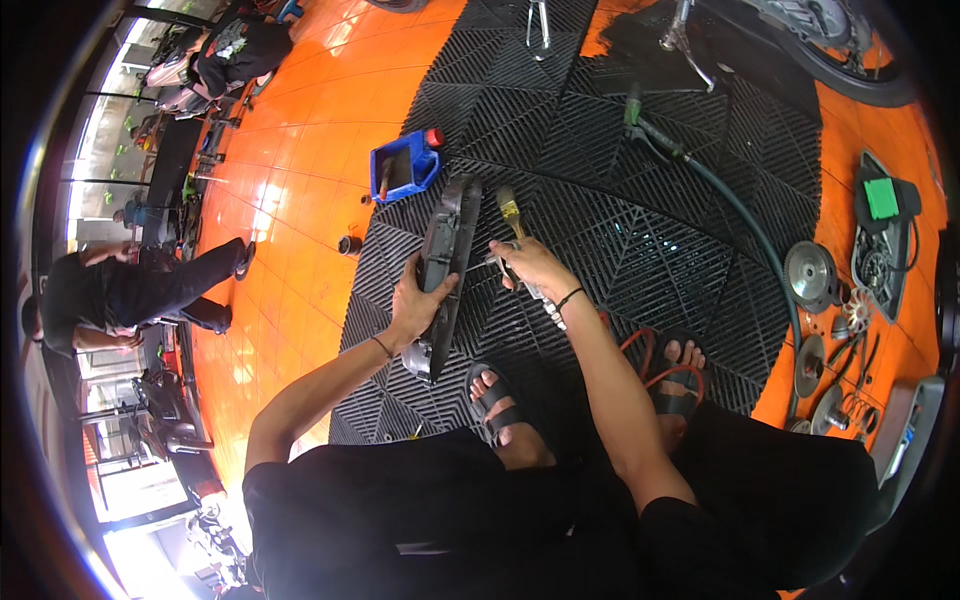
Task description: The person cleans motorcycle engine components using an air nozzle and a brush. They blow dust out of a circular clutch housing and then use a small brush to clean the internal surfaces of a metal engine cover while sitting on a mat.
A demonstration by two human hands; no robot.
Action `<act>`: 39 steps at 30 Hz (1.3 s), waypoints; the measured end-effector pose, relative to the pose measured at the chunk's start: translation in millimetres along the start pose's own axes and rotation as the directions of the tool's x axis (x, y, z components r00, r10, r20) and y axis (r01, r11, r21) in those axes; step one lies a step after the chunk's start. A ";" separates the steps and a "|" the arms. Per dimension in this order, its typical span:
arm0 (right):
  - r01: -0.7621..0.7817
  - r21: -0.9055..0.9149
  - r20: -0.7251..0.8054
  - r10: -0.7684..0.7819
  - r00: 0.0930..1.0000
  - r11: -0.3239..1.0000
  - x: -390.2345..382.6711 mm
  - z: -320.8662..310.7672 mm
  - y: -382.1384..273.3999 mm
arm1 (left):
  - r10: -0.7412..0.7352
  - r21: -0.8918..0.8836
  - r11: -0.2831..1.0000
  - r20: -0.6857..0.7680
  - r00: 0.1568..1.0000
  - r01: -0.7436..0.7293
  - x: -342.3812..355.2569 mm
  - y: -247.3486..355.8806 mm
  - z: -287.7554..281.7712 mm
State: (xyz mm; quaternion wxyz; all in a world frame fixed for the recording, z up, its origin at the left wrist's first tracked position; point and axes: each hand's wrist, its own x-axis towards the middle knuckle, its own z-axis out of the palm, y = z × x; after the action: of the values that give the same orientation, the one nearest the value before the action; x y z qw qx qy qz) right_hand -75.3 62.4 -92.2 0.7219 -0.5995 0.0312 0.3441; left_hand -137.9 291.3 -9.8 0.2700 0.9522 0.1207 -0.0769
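Observation:
My left hand (412, 308) grips a long, dark, ribbed cover (447, 245) by its edge, thumb on the near face. The cover stands tilted on its side above the black mat, its lower end shiny. Across from it, my right hand (533, 264) is closed around a silver air blow gun (550, 308), partly hidden by the fingers. A paintbrush (511, 212) with a yellowish ferrule points away just beyond that hand; whether the fingers also hold its handle, I cannot tell. A cut-open blue jug (404, 172) with a red cap stands beyond the cover's far end.
Black ribbed matting (640, 240) covers the orange tiles (290, 200). A red hose (640, 345) loops by my right foot. On the right, a dark green hose (740, 205) runs past several metal parts (812, 275). Another person (140, 290) stands at left.

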 end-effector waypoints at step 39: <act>-0.228 0.457 0.108 0.201 0.974 0.860 -10.7 18.7 46.6 | 0.049 -0.110 0.993 0.035 0.998 -0.045 4.7 -4.9 -5.2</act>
State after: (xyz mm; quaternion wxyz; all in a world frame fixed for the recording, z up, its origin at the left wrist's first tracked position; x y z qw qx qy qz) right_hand -115.1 76.1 -121.5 0.8026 -0.3913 0.1590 0.4212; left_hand -134.3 299.0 -8.8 0.3257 0.9369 0.0972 -0.0817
